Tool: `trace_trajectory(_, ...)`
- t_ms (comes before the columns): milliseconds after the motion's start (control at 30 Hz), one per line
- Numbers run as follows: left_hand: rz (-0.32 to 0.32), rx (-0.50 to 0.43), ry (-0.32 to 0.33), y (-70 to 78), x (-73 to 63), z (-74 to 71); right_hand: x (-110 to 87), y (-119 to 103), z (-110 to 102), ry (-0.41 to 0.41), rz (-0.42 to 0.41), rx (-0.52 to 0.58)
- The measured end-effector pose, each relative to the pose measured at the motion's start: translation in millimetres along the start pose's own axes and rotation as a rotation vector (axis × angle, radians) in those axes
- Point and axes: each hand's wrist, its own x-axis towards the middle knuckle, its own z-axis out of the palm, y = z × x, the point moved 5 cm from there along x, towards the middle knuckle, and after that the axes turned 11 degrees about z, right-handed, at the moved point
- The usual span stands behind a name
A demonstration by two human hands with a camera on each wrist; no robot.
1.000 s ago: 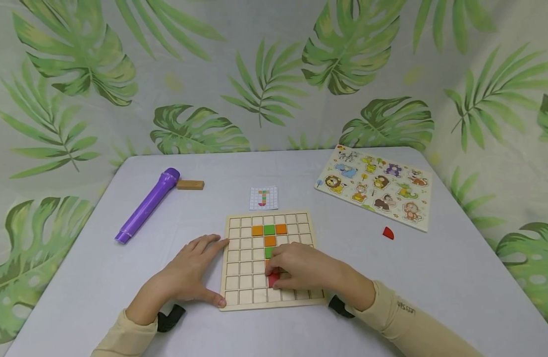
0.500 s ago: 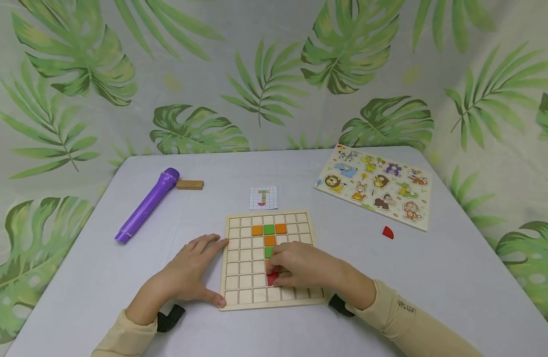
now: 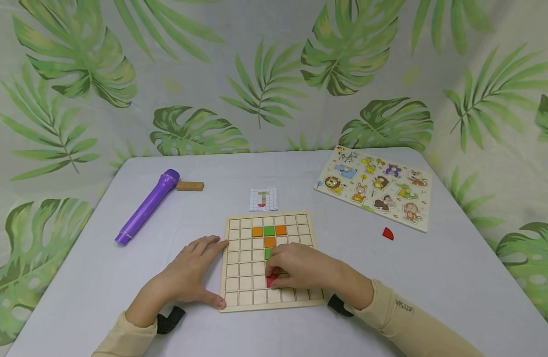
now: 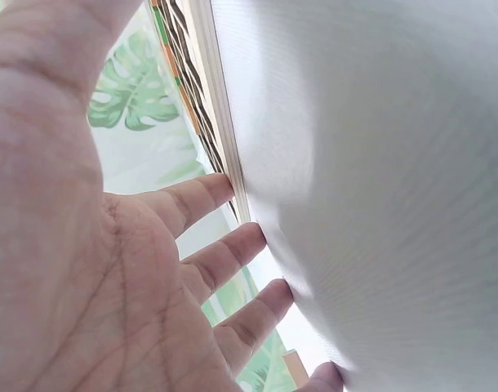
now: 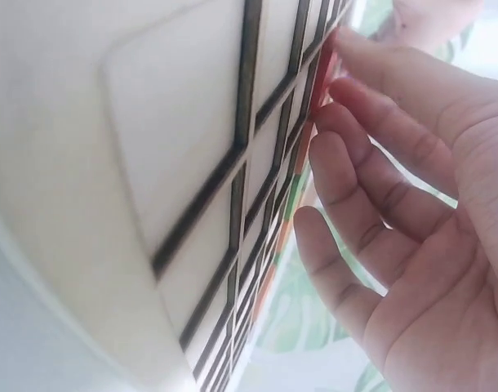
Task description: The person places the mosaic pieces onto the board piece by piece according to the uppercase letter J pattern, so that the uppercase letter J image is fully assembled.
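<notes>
In the head view, a wooden grid board (image 3: 246, 283) lies flat in front of me. My left hand (image 3: 187, 275) has its fingers spread, with thumb and index fingertip touching the board's left edge; in the left wrist view several fingertips rest on the table beside the board's edge (image 4: 224, 122). Thumb and fingers of my right hand (image 3: 301, 265) pinch a red piece (image 3: 270, 281) at a cell in the lower middle. Its shape is partly covered. Above it, orange tiles (image 3: 257, 231) and green tiles (image 3: 268, 230) form a row and a column, the column's lower part hidden by my right hand.
A small pattern card (image 3: 263, 199) lies behind the board. At the left are a purple toy microphone (image 3: 146, 207) and a wooden block (image 3: 190, 186). An animal puzzle board (image 3: 376, 188) lies at the back right, with a red quarter-round piece (image 3: 388, 233) in front of it.
The red piece has shifted very slightly to the left under my right fingers. My left hand stays in place at the board's edge.
</notes>
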Motion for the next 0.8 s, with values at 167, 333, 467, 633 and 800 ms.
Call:
trace_trajectory(167, 0.003, 0.001, 0.003, 0.2, -0.3, 0.1, -8.0, 11, -9, 0.02, 0.052, 0.034)
trace_trajectory(333, -0.005, 0.001, 0.0, 0.0, -0.6, 0.1, -23.0, 39, -22, 0.048, 0.19, 0.054)
trace_trajectory(467, -0.004, 0.001, 0.002, -0.3, -0.4, 0.3, -44.3, 70, -36, 0.1, 0.292, 0.059)
trace_trajectory(633, 0.004, 0.004, 0.005, -0.1, -0.1, 0.4, -79.5, 112, -54, 0.187, 0.409, 0.055)
trace_trajectory(800, 0.003, -0.008, 0.003, 0.3, 0.3, 0.7, -116.3, 153, -66, 0.227, 0.513, 0.097)
